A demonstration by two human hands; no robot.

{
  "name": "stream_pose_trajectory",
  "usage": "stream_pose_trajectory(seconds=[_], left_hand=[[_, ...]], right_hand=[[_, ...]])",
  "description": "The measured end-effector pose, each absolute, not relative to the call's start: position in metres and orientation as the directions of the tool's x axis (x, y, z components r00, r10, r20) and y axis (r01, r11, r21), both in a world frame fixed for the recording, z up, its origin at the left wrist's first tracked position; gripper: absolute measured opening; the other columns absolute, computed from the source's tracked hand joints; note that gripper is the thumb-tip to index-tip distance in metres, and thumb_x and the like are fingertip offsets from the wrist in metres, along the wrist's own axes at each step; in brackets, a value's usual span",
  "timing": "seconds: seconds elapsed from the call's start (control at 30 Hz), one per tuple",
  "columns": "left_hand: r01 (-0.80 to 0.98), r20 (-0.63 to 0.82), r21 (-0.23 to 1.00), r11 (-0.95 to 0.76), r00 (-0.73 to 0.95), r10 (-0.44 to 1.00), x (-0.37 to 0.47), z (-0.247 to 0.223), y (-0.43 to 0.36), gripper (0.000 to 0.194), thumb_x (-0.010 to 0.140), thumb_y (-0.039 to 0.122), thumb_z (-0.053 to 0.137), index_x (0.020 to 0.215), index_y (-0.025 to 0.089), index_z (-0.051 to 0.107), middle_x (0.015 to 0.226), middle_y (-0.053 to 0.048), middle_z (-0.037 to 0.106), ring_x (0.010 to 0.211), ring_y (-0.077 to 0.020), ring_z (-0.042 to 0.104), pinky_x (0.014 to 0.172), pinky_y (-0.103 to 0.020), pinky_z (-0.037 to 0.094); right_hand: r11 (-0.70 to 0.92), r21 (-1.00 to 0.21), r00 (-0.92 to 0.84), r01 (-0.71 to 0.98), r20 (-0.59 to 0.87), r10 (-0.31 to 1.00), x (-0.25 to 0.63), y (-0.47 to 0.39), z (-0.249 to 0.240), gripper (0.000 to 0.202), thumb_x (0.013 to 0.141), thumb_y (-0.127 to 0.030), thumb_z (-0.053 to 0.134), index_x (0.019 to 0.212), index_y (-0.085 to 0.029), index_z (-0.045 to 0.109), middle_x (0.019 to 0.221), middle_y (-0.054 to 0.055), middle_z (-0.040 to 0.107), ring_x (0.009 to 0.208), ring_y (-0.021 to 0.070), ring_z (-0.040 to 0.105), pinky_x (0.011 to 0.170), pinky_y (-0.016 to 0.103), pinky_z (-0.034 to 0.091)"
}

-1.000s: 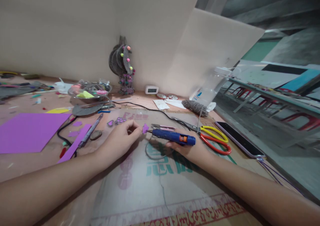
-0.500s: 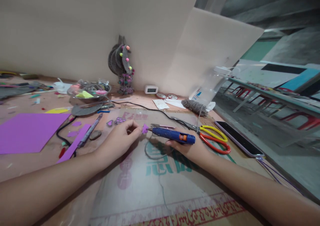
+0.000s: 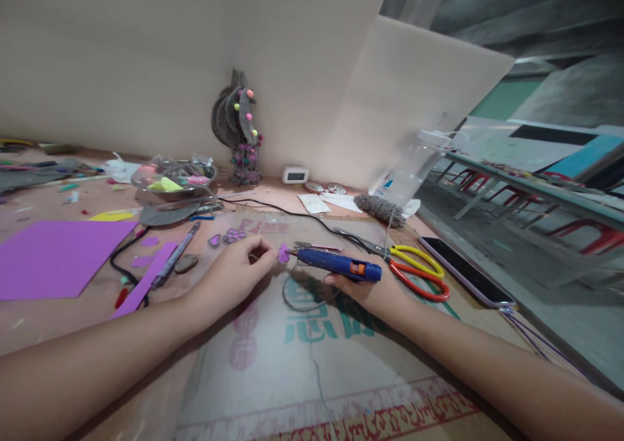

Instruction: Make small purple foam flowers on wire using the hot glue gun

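Note:
My left hand (image 3: 244,265) pinches a small purple foam cutout (image 3: 283,253) between thumb and fingertips. A blue hot glue gun (image 3: 336,264) is gripped in my right hand (image 3: 375,288), lying sideways with its nozzle against or just beside the cutout; which of the two I cannot tell. Below the nozzle, a grey strand of yarn (image 3: 305,309) loops over the printed board. Just past my left hand lie a small purple heart with a grey edge (image 3: 214,240) and a cluster of similar purple pieces (image 3: 234,235). Scissors with yellow and red handles (image 3: 422,278) rest beyond my right wrist.
At left are a purple foam sheet (image 3: 58,259), a purple strip (image 3: 146,282) and a pen (image 3: 176,256). A bowl of scraps (image 3: 173,178), a white digital clock (image 3: 295,175) and a grey yarn bundle (image 3: 379,210) stand behind. A phone (image 3: 465,271) lies by the right edge.
The purple cutout has turned slightly and shifted a little down in my left fingers. My right hand and the glue gun have hardly moved.

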State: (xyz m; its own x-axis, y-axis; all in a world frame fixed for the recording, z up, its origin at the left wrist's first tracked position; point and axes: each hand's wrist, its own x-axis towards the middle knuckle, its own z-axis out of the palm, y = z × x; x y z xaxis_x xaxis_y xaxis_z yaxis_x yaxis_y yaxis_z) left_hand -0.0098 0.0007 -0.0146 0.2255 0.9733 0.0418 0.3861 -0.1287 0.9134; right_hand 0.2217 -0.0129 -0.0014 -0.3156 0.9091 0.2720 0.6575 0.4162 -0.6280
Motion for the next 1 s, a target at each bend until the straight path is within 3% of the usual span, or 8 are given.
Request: stream_pose_trajectory(seconds=[0.5, 1.0], left_hand=[[0.396, 0.072, 0.904, -0.162, 0.234, 0.97, -0.01, -0.0116, 0.0002, 0.02, 0.08, 0.035, 0.048, 0.07, 0.019, 0.055, 0.059, 0.004, 0.052, 0.052, -0.012, 0.046, 0.047, -0.022, 0.032], [0.39, 0.073, 0.906, -0.164, 0.237, 0.969, -0.0102, -0.0148, 0.0013, 0.019, 0.08, 0.034, 0.049, 0.07, 0.019, 0.055, 0.06, 0.003, 0.054, 0.052, -0.0122, 0.047, 0.048, -0.021, 0.032]], right_hand=[[0.417, -0.652, -0.332, 0.634, 0.257, 0.907, 0.2238, -0.0119, -0.0035, 0.027, 0.074, -0.04, 0.066, 0.094, -0.022, 0.066, 0.07, 0.004, 0.066, 0.07, 0.0225, 0.064, 0.066, 0.035, 0.053], [0.434, -0.63, -0.364, 0.644, 0.247, 0.898, 0.2255, -0.013, -0.0048, 0.023, 0.074, -0.04, 0.066, 0.089, -0.022, 0.067, 0.067, 0.003, 0.064, 0.066, 0.0197, 0.062, 0.058, 0.03, 0.049]])
